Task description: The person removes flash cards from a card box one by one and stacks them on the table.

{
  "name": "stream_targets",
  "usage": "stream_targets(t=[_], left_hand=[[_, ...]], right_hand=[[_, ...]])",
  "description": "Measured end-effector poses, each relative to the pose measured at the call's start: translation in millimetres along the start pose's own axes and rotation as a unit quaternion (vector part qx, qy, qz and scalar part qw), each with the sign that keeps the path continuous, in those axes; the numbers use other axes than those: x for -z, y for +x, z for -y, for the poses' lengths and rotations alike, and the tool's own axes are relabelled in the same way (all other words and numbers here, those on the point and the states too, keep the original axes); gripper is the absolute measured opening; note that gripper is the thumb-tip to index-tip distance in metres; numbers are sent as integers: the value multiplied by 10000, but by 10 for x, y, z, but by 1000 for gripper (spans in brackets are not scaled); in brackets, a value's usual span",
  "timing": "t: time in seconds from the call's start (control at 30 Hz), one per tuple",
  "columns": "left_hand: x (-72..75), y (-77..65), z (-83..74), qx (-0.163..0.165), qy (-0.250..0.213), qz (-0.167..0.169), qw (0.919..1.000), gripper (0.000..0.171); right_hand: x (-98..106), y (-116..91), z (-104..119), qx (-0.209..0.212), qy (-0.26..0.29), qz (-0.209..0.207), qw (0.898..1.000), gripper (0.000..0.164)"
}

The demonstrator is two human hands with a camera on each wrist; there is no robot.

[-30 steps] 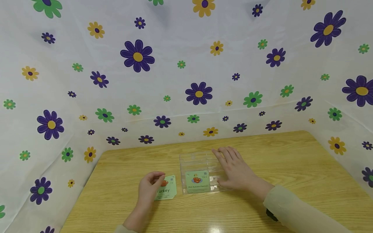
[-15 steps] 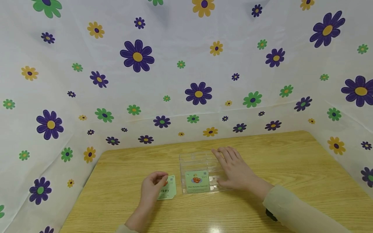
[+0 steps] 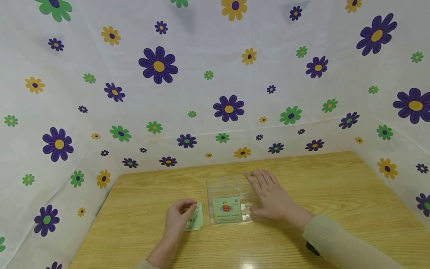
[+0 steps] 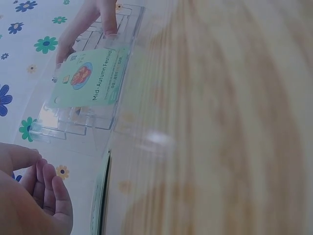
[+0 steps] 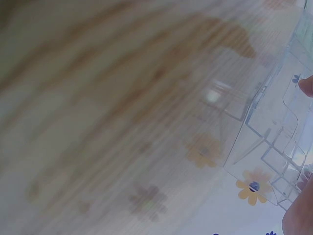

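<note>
A clear plastic tiered stand (image 3: 223,182) is on the table, and a green "Mid-Autumn Festival" card (image 3: 227,210) stands at its front left. My right hand (image 3: 271,197) grips the stand's right part, thumb at the front and fingers toward the back. To the left lies a small stack of green cards (image 3: 198,221), the top one's lettering partly covered. Over that stack is my left hand (image 3: 177,216), fingers curled and thumb near the fingertips. In the left wrist view the left hand (image 4: 34,196) shows nothing between thumb and fingers, and the card stack (image 4: 100,196) appears edge-on beside it.
The wooden table (image 3: 319,186) extends around the stand. A white flowered cloth (image 3: 201,93) hangs behind it and along both sides. A dark object (image 3: 312,248) shows under the right sleeve (image 3: 342,239).
My left hand has shifted slightly right over the card stack, covering more of the top card's lettering. The right hand, the stand and its card have stayed in place.
</note>
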State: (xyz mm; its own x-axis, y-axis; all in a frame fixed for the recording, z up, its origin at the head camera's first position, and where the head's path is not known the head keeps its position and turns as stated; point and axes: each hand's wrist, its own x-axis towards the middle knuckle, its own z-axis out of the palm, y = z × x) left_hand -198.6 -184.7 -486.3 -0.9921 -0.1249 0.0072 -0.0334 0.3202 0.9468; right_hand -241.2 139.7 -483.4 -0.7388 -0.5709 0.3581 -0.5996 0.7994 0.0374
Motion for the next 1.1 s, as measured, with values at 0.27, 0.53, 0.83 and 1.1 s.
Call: stream_targets(t=[0.27, 0.53, 0.83, 1.1], left_hand=[[-36, -6, -11, -47, -15, 9, 10000, 14], [-90, -19, -35, -165, 5, 36, 9999, 14], [-166, -1, -31, -192, -14, 26, 9998, 15], [-210, 12, -37, -282, -18, 114, 9995, 15]], right_hand=[[-12, -5, -4, -1, -2, -42, 10000, 109], [-19, -3, -9, 12, 22, -60, 10000, 110], [-38, -3, -11, 86, -20, -205, 9998, 110], [-20, 0, -4, 60, -45, -139, 9999, 110]])
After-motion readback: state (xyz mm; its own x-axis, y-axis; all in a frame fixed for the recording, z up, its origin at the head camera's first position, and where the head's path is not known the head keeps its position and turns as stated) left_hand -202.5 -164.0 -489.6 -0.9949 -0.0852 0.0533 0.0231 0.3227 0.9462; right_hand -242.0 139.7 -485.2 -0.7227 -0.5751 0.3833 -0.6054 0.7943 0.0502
